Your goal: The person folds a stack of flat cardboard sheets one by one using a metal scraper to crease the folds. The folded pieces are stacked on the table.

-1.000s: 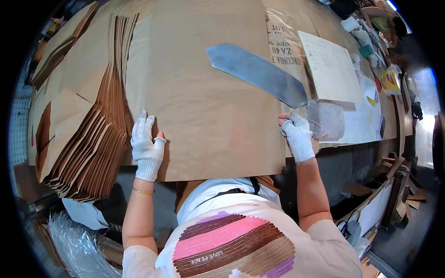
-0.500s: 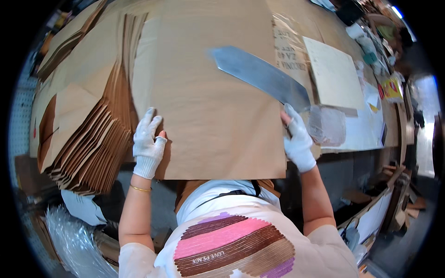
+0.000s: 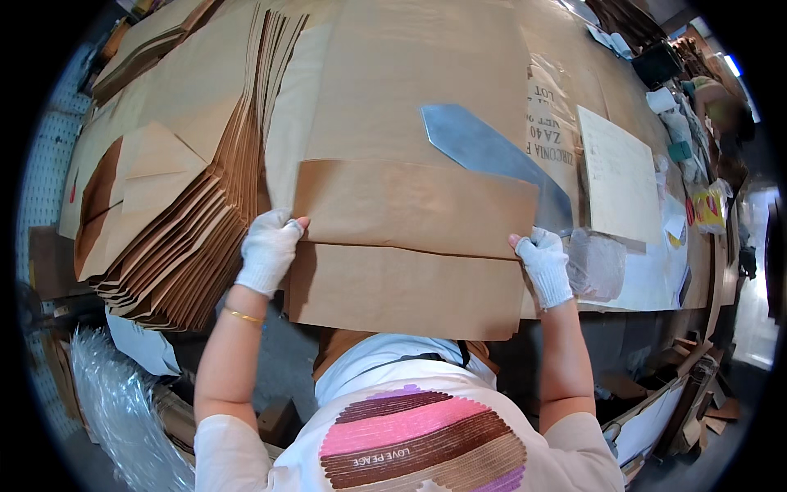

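Note:
My gloved left hand [image 3: 270, 252] pinches the left edge of a brown kraft paper sheet [image 3: 410, 291] with thumb and fingers. At the opposite edge my gloved right hand [image 3: 544, 264] grips it the same way, thumb inward. A crease runs across the paper between the hands. Above it, a turned-up paper flap [image 3: 410, 201] reaches away from me. A pointed blue-grey metal plate [image 3: 484, 152] lies behind this flap, its lower-left edge partly covered. Under them is more flat brown paper [image 3: 418, 74]. The sheet's front end overhangs the table edge.
Folded kraft paper pieces [image 3: 176, 254] fan out in a stack at the left. To the right are a pale board [image 3: 616, 172], a clear plastic-wrapped bundle [image 3: 596, 264] and a yellow packet [image 3: 709, 207]. Clear plastic film [image 3: 111, 402] sits low at the left.
Both hands have closed on the paper's side edges. A flap is now turned up with a crease across it, partly covering the metal plate. The whole view has shifted slightly.

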Available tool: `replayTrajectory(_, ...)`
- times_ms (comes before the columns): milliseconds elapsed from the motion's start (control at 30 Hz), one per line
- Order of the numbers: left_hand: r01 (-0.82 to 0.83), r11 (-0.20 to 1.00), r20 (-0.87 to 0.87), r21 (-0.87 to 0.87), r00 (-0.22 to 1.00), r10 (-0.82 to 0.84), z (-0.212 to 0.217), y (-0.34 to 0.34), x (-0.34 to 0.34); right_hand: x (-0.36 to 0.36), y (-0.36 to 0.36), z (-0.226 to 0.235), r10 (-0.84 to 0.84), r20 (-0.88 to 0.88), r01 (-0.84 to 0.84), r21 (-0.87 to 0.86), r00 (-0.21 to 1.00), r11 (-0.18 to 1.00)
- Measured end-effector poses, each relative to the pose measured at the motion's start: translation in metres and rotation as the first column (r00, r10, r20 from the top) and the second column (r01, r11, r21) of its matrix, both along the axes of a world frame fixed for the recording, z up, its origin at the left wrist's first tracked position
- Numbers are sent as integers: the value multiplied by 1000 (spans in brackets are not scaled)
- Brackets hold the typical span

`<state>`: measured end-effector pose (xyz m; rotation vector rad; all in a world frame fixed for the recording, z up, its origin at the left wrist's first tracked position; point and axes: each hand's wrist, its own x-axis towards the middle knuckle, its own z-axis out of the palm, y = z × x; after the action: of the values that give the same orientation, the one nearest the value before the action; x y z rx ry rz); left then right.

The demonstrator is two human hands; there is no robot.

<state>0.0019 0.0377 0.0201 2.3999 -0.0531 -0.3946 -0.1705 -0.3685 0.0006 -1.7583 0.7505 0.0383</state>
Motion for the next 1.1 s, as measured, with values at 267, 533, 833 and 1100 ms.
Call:
replayTrajectory(267, -87, 939, 463, 332, 883, -81, -32, -24, -7, -2, 30, -25, -40, 6, 30, -765, 999, 643)
replayTrajectory(533, -140, 875, 369, 463, 928, -47, -35, -31, 5, -1, 36, -31, 12, -62, -63, -933, 998, 354)
replayTrajectory(833, -107, 855, 277, 507, 960, -44, -27, -31, 10, 38, 59, -8, 583, 14, -223, -916, 812, 332)
replayTrajectory(1100, 575, 708, 625, 409, 389, -677, 10, -74, 31, 84, 92, 6, 619, -95, -449, -774, 779, 446)
